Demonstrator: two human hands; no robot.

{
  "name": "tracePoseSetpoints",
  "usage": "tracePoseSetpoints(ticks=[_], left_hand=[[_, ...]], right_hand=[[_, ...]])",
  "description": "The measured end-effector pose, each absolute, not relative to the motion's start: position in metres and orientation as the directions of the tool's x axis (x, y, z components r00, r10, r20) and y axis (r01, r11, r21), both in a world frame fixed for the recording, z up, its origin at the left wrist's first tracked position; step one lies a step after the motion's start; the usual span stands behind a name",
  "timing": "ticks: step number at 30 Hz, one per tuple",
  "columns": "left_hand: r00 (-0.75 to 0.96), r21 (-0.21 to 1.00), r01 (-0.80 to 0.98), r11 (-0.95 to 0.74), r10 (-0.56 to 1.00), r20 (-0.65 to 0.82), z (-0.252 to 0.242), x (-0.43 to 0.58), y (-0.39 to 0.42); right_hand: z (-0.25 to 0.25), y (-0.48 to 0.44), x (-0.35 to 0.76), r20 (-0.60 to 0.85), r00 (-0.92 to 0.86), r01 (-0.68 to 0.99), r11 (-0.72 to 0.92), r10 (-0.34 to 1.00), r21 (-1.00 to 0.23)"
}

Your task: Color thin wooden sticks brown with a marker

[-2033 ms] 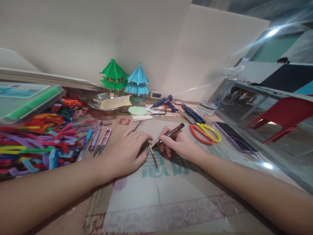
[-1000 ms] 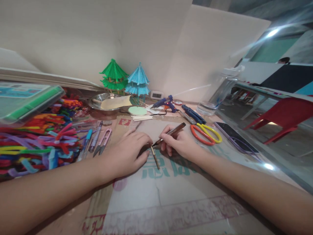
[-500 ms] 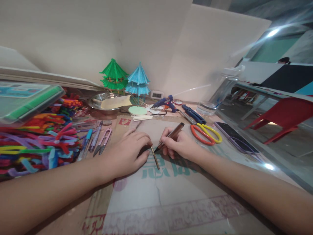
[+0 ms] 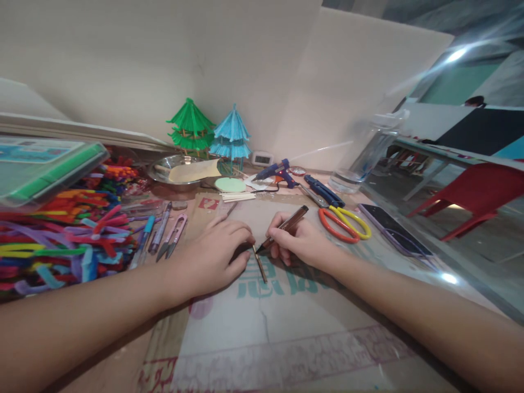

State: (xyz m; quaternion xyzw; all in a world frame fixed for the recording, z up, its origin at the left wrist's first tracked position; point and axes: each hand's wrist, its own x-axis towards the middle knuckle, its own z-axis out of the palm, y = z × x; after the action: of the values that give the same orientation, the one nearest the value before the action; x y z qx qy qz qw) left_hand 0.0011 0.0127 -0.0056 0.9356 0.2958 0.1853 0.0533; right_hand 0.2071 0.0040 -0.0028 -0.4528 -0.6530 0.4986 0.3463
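Hands: two, one left hand [image 4: 221, 254] and one right hand [image 4: 297, 237].
Marker: one brown marker [image 4: 291, 220].
Stick at the fingertips: one thin stick [image 4: 261, 267].
Pale sticks [image 4: 238, 197]: a few side by side; exact number unclear.
Tiered roofed models: two, one green model [image 4: 191, 123], one blue model [image 4: 231, 131].
Glue gun [image 4: 271, 173]: one.
Scissors [image 4: 336, 209]: one pair, two handle loops.
Blue-handled tool [image 4: 324, 191]: one.
Pink-handled snips [image 4: 178, 230]: one.
Phone [image 4: 395, 228]: one.
Metal bowl [image 4: 180, 159]: one.
Pale green disc [image 4: 230, 185]: one.
Small digital display [image 4: 262, 159]: one.
Clear jar [image 4: 360, 158]: one.
Plastic case [image 4: 49, 169]: one.
Fuzzy coloured stems [image 4: 73, 240]: too many to count.
Red chair [image 4: 466, 194]: one.
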Motion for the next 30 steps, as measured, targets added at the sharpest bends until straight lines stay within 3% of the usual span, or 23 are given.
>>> tracePoseSetpoints(ticks=[9, 15, 21, 30], left_hand=[[0.760, 0.206, 0.527, -0.825, 0.566, 0.321, -0.0063, 0.0005, 0.0125], [0.761, 0.209, 0.523, -0.826, 0.563, 0.322, -0.0054, 0.0009, 0.0126], [0.760, 0.204, 0.524, -0.827, 0.562, 0.327, -0.0060, 0.0008, 0.0127], [0.768, 0.194, 0.518, -0.833, 0.553, 0.322, -0.0062, 0.0015, 0.0126]], right_hand=[[-0.0024, 0.0037, 0.2081, -0.028, -0.361, 0.267, 0.075, 0.932, -0.961], [-0.0038, 0.0044, 0.2074, 0.029, -0.317, 0.246, 0.112, 0.948, -0.963], [-0.0033, 0.0037, 0.2082, -0.031, -0.370, 0.273, 0.076, 0.929, -0.959], [-0.0051, 0.0043, 0.2088, 0.024, -0.327, 0.256, 0.113, 0.945, -0.960]])
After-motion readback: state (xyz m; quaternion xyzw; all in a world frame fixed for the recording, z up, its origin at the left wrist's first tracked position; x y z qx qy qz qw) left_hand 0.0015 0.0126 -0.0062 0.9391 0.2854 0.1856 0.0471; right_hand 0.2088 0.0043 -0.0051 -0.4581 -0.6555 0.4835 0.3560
